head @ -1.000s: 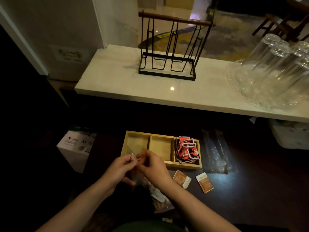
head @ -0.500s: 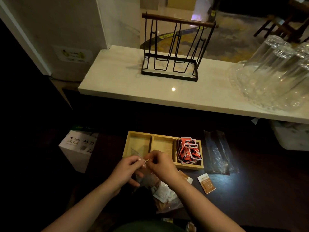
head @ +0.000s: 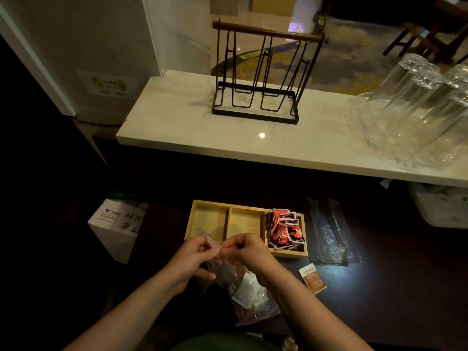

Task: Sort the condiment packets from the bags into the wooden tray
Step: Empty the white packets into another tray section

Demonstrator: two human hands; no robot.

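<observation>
A wooden tray with three compartments sits on the dark table. Its right compartment holds several red packets; the left and middle ones look bare. Just in front of the tray, my left hand and my right hand both pinch the top edge of a clear plastic bag holding brown and white packets. The bag hangs down toward me between my wrists. One brown and white packet lies loose on the table to the right of my right wrist.
An empty clear bag lies right of the tray. A white A4 paper box stands at the left. Behind, a pale counter carries a black wire rack and upturned glasses on a glass plate.
My hands have stayed in front of the tray, working at the bag's top edge. The bag's contents have shifted slightly, and the loose packet nearest my right wrist is now hidden.
</observation>
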